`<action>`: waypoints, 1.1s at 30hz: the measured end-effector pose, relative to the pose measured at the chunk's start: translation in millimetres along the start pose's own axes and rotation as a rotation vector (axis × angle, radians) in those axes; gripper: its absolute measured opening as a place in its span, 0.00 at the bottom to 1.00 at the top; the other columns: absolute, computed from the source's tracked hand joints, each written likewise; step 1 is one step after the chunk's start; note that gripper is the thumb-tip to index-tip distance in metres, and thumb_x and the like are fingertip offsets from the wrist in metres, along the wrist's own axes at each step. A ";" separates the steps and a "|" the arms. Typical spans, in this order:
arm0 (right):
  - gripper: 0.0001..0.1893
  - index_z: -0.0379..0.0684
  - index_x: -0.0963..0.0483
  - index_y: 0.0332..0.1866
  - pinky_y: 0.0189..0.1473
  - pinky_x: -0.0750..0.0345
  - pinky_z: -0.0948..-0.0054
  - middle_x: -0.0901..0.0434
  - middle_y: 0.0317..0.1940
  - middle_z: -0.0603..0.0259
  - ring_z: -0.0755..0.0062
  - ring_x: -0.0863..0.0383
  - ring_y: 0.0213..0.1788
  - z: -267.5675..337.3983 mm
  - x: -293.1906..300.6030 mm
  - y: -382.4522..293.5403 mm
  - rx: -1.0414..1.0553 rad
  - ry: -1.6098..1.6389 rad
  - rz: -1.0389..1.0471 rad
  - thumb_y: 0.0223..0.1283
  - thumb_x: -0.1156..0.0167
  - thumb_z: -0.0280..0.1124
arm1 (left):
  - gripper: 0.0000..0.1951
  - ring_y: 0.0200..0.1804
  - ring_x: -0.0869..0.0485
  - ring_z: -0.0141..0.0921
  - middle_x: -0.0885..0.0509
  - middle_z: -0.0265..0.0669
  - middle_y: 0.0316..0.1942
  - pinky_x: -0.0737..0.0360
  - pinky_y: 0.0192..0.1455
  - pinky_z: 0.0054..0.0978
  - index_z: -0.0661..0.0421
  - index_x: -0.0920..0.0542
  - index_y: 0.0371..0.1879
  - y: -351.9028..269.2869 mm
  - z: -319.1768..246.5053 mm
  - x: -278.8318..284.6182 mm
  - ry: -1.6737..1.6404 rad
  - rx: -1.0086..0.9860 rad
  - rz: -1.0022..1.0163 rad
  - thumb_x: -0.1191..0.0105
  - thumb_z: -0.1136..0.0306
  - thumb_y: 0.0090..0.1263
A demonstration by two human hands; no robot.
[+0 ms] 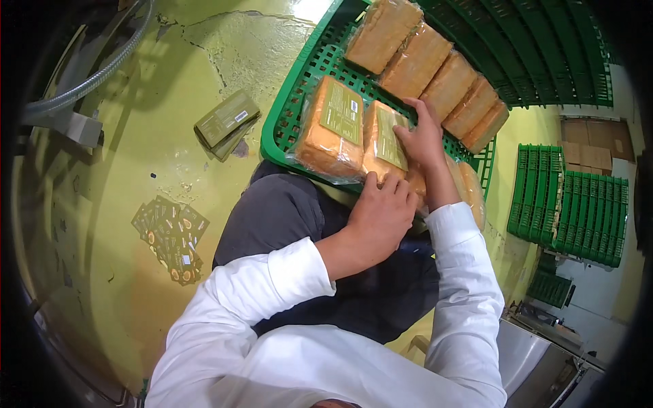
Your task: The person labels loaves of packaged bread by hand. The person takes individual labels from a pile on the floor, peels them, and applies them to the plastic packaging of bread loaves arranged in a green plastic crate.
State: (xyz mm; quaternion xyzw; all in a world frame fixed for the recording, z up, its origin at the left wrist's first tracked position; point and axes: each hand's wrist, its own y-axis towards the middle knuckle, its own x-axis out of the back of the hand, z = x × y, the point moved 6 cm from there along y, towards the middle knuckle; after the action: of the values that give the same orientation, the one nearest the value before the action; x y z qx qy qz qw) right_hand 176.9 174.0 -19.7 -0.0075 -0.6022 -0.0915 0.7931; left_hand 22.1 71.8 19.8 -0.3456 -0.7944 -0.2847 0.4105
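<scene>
A plastic-wrapped bread loaf (375, 160) with an olive-green label (390, 140) lies in the green plastic crate (278, 115). My left hand (375, 224) holds its near end, the fingertips bent over the wrapper. Along its right side, my right hand (426, 135) grips the loaf, thumb at the label's edge. To the left sits another wrapped loaf (326, 150), its label (342, 113) lying flat on top. More wrapped loaves (472, 188) are partly hidden behind my right wrist. Across the crate's far side runs a row of wrapped loaves (416, 61) with no labels in sight.
On the yellow floor (127, 168) are a stack of labels (227, 120) and a spread pile of labels (173, 237). Green crates (530, 46) stand beyond the loaves, with stacked crates (566, 204) at the right. A clear hose (102, 76) curves at the upper left.
</scene>
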 end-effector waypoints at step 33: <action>0.12 0.37 0.23 0.53 0.48 0.21 0.74 0.16 0.35 0.59 0.73 0.15 0.42 56.8 -47.7 -284.5 -0.409 1.230 -0.003 0.69 0.45 0.29 | 0.45 0.61 0.24 0.46 0.23 0.48 0.60 0.25 0.60 0.38 0.50 0.37 0.70 -133.0 318.3 -2.1 0.010 0.676 -0.340 0.27 0.64 0.51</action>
State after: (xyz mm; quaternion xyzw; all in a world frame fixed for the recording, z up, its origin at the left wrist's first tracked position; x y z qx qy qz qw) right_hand 66.6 -92.2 -77.6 -0.1037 -0.0081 -0.1930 0.9757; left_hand -226.0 225.7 -163.8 -0.0526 -0.8874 -0.0721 0.4522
